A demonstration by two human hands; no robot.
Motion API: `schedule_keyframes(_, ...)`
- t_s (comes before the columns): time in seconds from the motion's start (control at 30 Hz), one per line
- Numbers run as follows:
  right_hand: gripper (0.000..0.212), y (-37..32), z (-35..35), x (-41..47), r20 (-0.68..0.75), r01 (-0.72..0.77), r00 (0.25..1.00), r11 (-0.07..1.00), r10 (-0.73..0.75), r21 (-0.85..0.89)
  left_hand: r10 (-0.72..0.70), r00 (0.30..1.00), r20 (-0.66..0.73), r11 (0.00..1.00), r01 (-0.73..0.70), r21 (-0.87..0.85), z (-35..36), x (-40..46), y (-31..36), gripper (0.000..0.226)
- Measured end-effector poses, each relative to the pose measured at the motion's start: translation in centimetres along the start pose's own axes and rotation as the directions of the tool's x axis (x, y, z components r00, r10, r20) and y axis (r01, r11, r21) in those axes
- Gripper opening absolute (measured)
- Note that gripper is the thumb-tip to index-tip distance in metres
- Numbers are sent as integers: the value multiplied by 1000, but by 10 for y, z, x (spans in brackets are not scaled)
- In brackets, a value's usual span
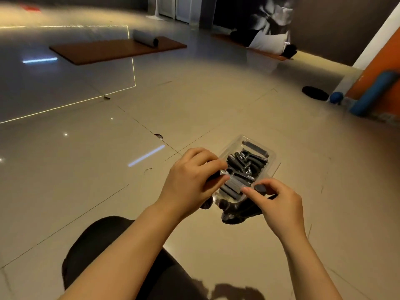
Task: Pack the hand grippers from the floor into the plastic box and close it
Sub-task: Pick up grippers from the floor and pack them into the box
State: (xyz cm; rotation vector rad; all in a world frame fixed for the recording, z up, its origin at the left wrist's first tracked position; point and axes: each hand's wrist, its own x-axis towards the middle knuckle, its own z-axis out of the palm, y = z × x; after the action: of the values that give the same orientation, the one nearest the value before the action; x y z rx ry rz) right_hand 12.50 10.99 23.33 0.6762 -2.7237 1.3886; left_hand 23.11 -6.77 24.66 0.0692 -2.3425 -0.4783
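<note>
While the plastic box (249, 163) sits on the floor tiles (108, 169) with hand grippers (244, 163) inside, I pinch its near latch strip (232, 184) with left hand (190, 180) and right hand (279, 200), probably steadying it because loose grippers (236, 211) remain nearer.

A glossy beige tiled floor (194, 100) carries a clear plastic box (273, 169) of black hand grippers (244, 163), loose grippers (236, 213) beside it, two brown mats (104, 50), a black disc (315, 93) and blue foam rollers (372, 94).
</note>
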Motion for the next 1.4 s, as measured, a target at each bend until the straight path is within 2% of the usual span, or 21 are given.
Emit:
schedule_keyframes(0.13, 15, 51, -51, 61, 55, 38, 998, 999, -38, 2, -80, 996, -47, 995, 83, 59, 49, 33, 21, 27)
schedule_keyframes(0.27, 15, 91, -72, 115, 110, 71, 991, 996, -76, 52, -139, 989, -60, 974, 147, 172, 84, 41, 38, 30)
schedule_keyframes(0.4, 16, 115, -75, 158, 249, 113, 959, 988, -135, 100, -281, 953, -114, 922, 301, 242, 117, 41, 55, 27)
schedule_keyframes(0.53, 15, 128, -79, 202, 338, 154, 918, 971, -208, 180, -370, 903, -217, 855, 423, 301, 143, 58, 74, 34)
schedule_keyframes(0.73, 19, 150, -90, 273, 445, 211, 846, 950, -296, 231, -405, 853, -329, 797, 506, 329, 192, 108, 96, 38)
schedule_keyframes(0.97, 19, 186, -84, 359, 610, 216, 740, 959, -282, 182, -472, 798, -373, 727, 592, 347, 256, 150, 96, 35)
schedule_keyframes(1.17, 18, 216, -61, 414, 713, 217, 651, 964, -259, 152, -563, 721, -403, 630, 691, 354, 296, 172, 78, 33)
schedule_keyframes(1.3, 15, 230, -41, 446, 752, 282, 600, 952, -272, 119, -601, 671, -434, 574, 740, 350, 318, 179, 64, 32)
schedule_keyframes(1.4, 15, 237, -21, 464, 770, 392, 557, 916, -310, 85, -632, 617, -469, 520, 786, 333, 332, 180, 54, 34)
